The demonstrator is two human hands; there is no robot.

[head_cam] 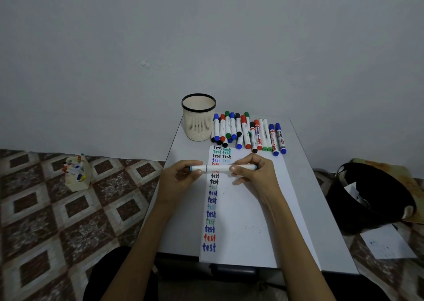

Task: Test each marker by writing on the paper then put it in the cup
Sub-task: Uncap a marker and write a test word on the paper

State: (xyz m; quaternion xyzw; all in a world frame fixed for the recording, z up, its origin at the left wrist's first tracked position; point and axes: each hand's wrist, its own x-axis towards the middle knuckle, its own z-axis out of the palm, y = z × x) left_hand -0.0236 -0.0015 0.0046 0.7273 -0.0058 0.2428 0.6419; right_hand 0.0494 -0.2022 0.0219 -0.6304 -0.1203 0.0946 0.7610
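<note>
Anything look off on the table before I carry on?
Minor only: tiny ink specks dot the paper's blank right side, and its near end seems to overhang the table. The cup shows no markers sticking out, despite many written tests. The left hand and right hand hold the marker level.

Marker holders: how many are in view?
2. The beige cup stands on the table, left of the loose markers; a stocked cream box sits on the floor, far left. None seems hidden.

Likely a room in a home. Patterned floor tiles (68,209) fill the lower left; a small table (179,220) meets a grey wall (206,36).
</note>
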